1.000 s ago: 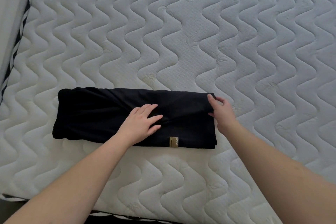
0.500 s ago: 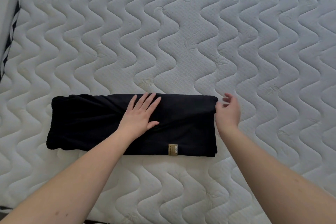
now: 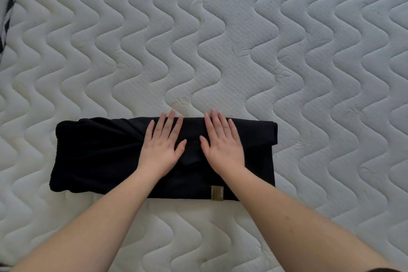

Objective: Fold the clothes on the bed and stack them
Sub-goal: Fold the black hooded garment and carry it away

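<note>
White quilted mattress [image 3: 242, 55] with wavy stitching fills the view; near its front edge lies a black garment [image 3: 97, 156] folded into a long band, tan label [image 3: 217, 193] on its near edge; left hand [image 3: 162, 148] and right hand [image 3: 223, 145] rest flat on its middle, fingers straight, side by side, grasping nothing.

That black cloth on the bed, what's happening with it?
A person is folding a black garment on a bare quilted mattress. It already lies as a long, narrow band, with a small tan label at its near edge. The left hand and right hand lie flat on its middle, side by side, fingers straight, pressing it down. No other clothes and no stack are in view.
</note>
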### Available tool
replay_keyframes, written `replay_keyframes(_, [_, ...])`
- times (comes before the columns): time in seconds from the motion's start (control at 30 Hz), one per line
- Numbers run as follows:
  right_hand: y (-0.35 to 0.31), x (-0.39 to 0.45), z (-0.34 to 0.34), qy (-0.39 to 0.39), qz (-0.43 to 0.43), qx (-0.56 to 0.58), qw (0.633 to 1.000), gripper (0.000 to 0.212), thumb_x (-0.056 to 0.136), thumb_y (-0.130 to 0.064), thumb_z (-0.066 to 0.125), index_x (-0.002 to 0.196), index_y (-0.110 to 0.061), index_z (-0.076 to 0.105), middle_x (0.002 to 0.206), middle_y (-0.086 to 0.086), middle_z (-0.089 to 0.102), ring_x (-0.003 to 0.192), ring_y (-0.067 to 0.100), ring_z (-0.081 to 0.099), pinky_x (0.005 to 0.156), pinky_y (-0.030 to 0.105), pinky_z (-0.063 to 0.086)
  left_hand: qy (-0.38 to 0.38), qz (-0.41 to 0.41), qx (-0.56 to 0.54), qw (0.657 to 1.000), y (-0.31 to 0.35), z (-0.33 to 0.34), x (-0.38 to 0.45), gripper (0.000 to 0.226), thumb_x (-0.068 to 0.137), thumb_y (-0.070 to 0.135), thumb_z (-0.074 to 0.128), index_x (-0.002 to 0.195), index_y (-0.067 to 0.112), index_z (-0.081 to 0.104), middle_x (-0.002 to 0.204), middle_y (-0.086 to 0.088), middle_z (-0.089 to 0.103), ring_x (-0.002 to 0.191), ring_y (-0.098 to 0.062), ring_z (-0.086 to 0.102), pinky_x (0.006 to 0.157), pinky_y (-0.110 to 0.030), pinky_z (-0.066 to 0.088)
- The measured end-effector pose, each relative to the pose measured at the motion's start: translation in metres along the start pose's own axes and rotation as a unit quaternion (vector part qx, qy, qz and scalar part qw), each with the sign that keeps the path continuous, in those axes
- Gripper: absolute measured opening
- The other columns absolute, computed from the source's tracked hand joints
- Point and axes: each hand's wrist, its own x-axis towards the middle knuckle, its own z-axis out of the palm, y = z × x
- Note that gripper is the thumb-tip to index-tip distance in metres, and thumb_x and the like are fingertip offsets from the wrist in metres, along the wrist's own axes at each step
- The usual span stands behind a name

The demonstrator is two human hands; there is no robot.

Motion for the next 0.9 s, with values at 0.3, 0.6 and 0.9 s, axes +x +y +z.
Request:
replay_keyframes(0.3, [0.097,-0.03,-0.017,-0.037,0.124,-0.07,0.989,0.079,0.094,-0.068,0.004,0.157,-0.02,-0.006,0.164,-0.002,-0.01,0.149,0.012,-0.019,0.121,0.036,-0.01,-0.036,-0.072,0.026,0.996,-0.059,0.006,-0.04,0.08,0.091,0.072,0.016,0.158,0.03,0.001,0.165,-0.01,-0.005,0.152,-0.027,0.0,0.121,-0.049,-0.001])
replay_keyframes(0.6, [-0.005,-0.023,-0.027,0.01,0.033,-0.029,0.999,0.067,0.101,-0.054,0.006,0.156,-0.019,-0.007,0.164,-0.003,-0.011,0.149,0.01,-0.016,0.121,0.035,-0.012,-0.019,-0.091,0.038,0.995,-0.11,-0.015,-0.056,0.067,0.099,0.053,0.009,0.157,0.019,0.004,0.165,-0.004,0.0,0.152,-0.02,0.002,0.122,-0.046,0.0])
replay_keyframes(0.9, [-0.127,0.021,0.005,-0.04,-0.113,-0.013,0.993,0.062,0.103,-0.047,0.015,0.157,-0.019,0.001,0.164,-0.002,-0.004,0.15,0.011,-0.01,0.121,0.033,-0.01,-0.021,-0.013,0.055,0.998,-0.146,-0.008,-0.037,0.064,0.099,0.05,0.019,0.156,0.023,0.007,0.165,-0.004,0.009,0.151,-0.023,0.013,0.123,-0.042,0.007])
